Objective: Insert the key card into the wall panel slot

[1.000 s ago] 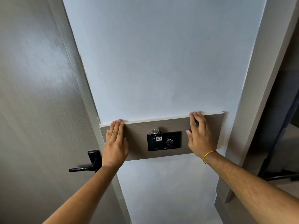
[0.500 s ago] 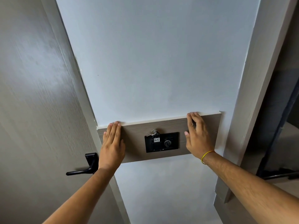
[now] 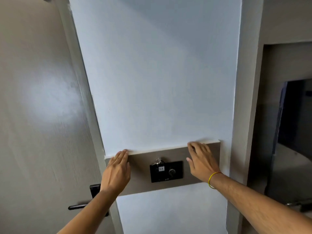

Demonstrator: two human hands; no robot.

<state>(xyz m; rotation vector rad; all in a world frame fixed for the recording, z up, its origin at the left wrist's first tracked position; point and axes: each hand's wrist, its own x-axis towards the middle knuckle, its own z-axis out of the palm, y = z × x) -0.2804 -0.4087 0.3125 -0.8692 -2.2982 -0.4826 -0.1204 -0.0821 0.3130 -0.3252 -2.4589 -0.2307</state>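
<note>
The key card (image 3: 161,168) sat in the slot of the black wall panel (image 3: 166,171), a key ring (image 3: 157,161) poking out on top. It looked light, thin, stiff and slick, best pinched by its top edge. Left hand (image 3: 116,173) and right hand (image 3: 201,162) lay flat, fingers together, on the wood strip (image 3: 141,166), holding nothing.

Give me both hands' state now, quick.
Left hand: open, flat on the wood strip, holding nothing.
Right hand: open, flat on the same strip, holding nothing.
</note>
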